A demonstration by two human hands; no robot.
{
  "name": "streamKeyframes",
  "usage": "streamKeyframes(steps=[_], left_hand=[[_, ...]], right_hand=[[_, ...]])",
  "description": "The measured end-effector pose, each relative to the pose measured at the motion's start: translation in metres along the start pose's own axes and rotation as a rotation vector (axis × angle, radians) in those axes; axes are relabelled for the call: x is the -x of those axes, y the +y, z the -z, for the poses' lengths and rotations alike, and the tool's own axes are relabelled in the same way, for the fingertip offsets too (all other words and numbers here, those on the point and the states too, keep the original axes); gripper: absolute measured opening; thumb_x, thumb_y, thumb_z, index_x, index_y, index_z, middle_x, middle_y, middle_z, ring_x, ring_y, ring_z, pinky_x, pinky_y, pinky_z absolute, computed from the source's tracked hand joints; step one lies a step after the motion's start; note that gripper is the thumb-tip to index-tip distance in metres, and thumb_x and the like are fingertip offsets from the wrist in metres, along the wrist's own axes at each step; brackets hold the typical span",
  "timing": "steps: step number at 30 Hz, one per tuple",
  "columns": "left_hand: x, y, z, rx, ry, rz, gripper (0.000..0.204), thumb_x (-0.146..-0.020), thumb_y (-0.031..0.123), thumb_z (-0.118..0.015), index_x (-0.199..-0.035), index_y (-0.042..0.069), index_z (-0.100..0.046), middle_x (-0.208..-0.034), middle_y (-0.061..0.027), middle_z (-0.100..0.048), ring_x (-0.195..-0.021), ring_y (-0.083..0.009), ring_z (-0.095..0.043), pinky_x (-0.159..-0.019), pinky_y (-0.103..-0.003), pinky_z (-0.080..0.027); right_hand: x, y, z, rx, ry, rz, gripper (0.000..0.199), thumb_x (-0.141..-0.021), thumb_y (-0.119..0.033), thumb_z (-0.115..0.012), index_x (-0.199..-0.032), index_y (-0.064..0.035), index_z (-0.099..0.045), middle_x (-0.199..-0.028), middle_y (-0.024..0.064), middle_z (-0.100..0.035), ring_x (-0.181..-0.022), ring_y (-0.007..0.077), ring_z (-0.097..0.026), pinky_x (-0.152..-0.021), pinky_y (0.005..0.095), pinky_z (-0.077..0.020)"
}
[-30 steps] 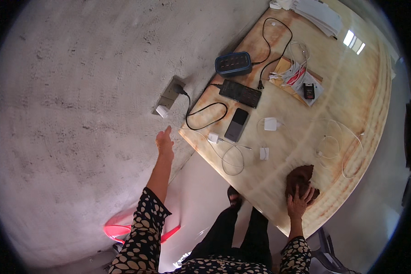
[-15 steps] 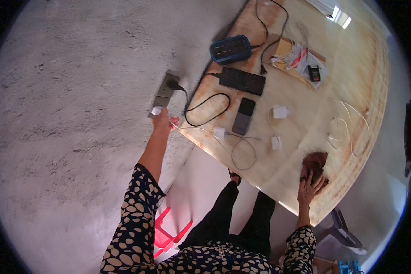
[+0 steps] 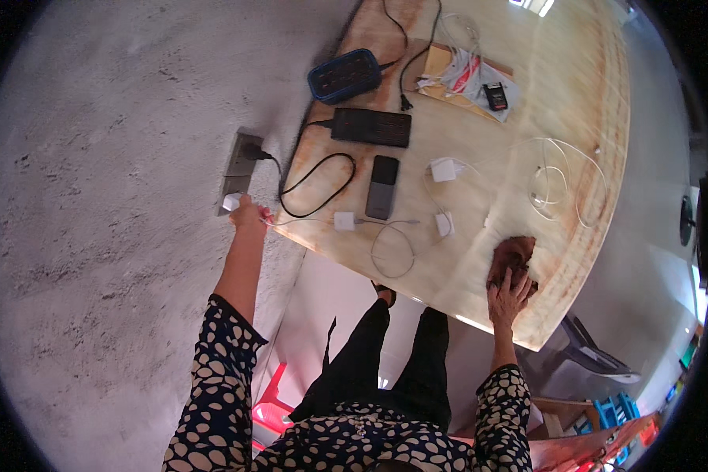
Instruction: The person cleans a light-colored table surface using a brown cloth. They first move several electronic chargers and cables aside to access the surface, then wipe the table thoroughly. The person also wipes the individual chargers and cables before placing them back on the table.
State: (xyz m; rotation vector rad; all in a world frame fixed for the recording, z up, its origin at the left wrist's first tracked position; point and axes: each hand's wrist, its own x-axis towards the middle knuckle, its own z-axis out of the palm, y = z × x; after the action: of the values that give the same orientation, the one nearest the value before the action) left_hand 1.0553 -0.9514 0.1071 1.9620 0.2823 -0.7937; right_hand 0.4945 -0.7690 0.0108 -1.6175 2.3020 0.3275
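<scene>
Plug, white and blocky (image 3: pixel 232 202), up against the lower part of the grey wall socket (image 3: pixel 232 186), and the left hand (image 3: pixel 248 215) is right on it! Fingertips meet the plug, yet how tightly they grip, I cannot tell; part of the hand hides the contact. Just above, a black plug (image 3: pixel 253 151) sits in the upper outlet, its black cable (image 3: pixel 351 179) looping onto the marbled table (image 3: pixel 562 94).

Over on the near side, the right hand (image 3: pixel 509 296) lies palm down on a brown cloth (image 3: pixel 515 250), fingers fanned across the top, the cloth crumpled beneath and flat to the tabletop.

Between the hands, what a spread: a white charger cube (image 3: pixel 344 221) with its thin cable curling beside it, then a dark phone (image 3: pixel 381 187), then two white adapters (image 3: pixel 443 169). Farther out, a black ribbed device (image 3: pixel 371 127), a blue-edged box (image 3: pixel 344 76), and a small black gadget (image 3: pixel 495 96) lying on a packet (image 3: pixel 508 80).
</scene>
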Motion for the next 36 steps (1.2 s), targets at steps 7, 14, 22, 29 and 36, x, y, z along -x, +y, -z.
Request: streamKeyframes(steps=[7,14,22,29,36], left_hand=[[-0.004,-0.001,0.017,-0.026,-0.139,0.023,0.047,-0.081,0.037,-0.064,-0.107,0.004,-0.044,-0.076,-0.0115,-0.052,-0.057,-0.0236,-0.054,-0.048,-0.040,-0.043],[0.038,-0.031,0.033,-0.421,0.349,-0.687,0.061,-0.084,0.039,-0.066,-0.121,-0.004,-0.046,-0.109,-0.0158,-0.047,-0.094,-0.0239,-0.051,-0.081,-0.035,-0.044],[0.175,-0.120,0.048,-0.648,-0.661,-0.702,0.033,-0.080,0.005,-0.067,-0.111,0.005,-0.056,-0.101,-0.0095,-0.055,-0.089,-0.0212,-0.055,-0.081,-0.032,-0.046],[0.270,-0.130,0.015,-0.568,-0.970,-1.129,0.032,-0.078,0.011,-0.070,-0.108,0.007,-0.057,-0.108,-0.0105,-0.056,-0.110,-0.0281,-0.051,-0.098,-0.044,-0.034],[0.247,-0.120,0.024,-0.778,-1.141,-1.290,0.014,-0.085,0.016,-0.066,-0.097,0.011,-0.061,-0.083,-0.0054,-0.061,-0.081,-0.0242,-0.060,-0.093,-0.047,-0.035]], right_hand=[[0.004,-0.033,0.039,-0.283,0.542,0.070,0.037,-0.081,-0.023,-0.064,-0.115,-0.0099,-0.060,-0.136,0.0202,-0.041,-0.125,0.0390,-0.039,-0.098,0.0575,-0.0276],[-0.046,-0.171,0.095,-0.479,0.328,0.460,0.050,-0.077,-0.018,-0.070,-0.122,-0.0080,-0.052,-0.125,0.0131,-0.050,-0.108,0.0303,-0.052,-0.082,0.0431,-0.0440],[-0.064,-0.187,0.127,-0.630,0.114,0.404,0.015,-0.086,-0.018,-0.061,-0.081,-0.0056,-0.054,-0.075,0.0152,-0.061,-0.066,0.0398,-0.058,-0.060,0.0473,-0.0468],[0.017,-0.167,0.224,-1.173,-0.207,0.353,0.017,-0.095,-0.010,-0.051,-0.100,0.0020,-0.061,-0.071,0.0013,-0.060,-0.059,0.0061,-0.048,-0.055,0.0207,-0.0395],[0.051,-0.167,0.270,-1.373,-0.101,0.419,0.027,-0.098,-0.011,-0.046,-0.119,0.0027,-0.056,-0.076,0.0058,-0.061,-0.066,0.0076,-0.049,-0.061,0.0212,-0.0411]])
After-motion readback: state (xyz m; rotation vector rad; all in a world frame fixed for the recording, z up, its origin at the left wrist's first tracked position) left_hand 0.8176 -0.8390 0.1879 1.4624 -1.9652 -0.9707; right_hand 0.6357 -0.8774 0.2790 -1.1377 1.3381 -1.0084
